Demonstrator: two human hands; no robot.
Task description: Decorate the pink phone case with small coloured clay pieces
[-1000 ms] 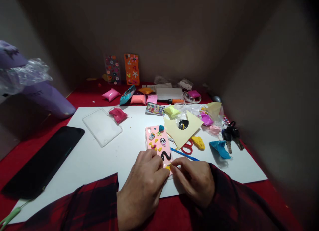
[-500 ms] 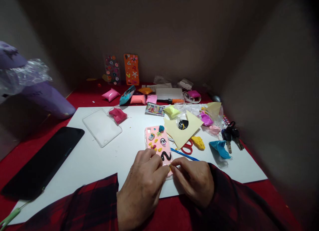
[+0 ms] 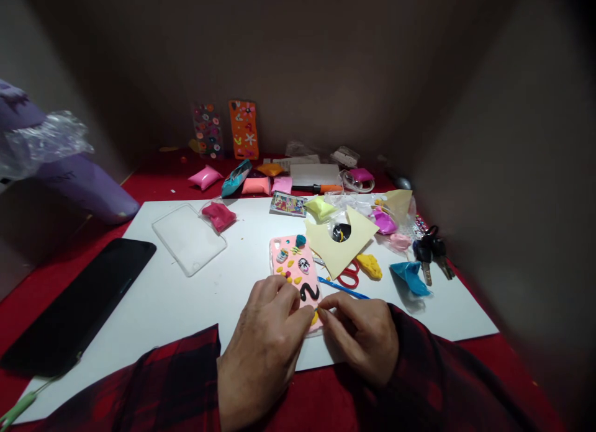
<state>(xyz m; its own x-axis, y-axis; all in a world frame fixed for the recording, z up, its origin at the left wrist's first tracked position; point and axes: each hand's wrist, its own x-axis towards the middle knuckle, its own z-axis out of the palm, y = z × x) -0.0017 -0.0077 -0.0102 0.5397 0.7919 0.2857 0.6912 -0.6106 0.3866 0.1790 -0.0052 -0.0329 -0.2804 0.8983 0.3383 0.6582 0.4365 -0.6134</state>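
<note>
Our left hand (image 3: 267, 342) lies curled over the lower left of the pink rectangular phone case with small coloured decorations (image 3: 311, 277), its fingertips mostly hidden, so we cannot tell whether they grip the case or only rest on it. Our right hand (image 3: 358, 336) has thumb and forefinger drawn close together at the case's lower right, beside a flat yellow clay-like piece (image 3: 315, 318); whether anything is pinched between them we cannot tell. The case lies flat, just ahead of us, on a large white sheet (image 3: 249, 258) spread over the red-covered bench (image 3: 314, 404). We judge it light and thin, a slightly flexible shell that could slide on that smooth sheet if nothing steadies it. The pink face looks soft enough to take a dent, and the raised bits, such as the black wavy strip (image 3: 311, 295), could smear or peel under a thumb, so we would hold it by its long side edges and press gently, from straight above. Right of the case lie a slim blue plastic tool (image 3: 344, 288), red-handled scissors (image 3: 357, 274) and a yellow lump of clay-like material (image 3: 370, 266), probably soft and easily pinched. Left of the case lies a clear, empty phone case (image 3: 189, 239), likely bendable and also best lifted by its rim.
</note>
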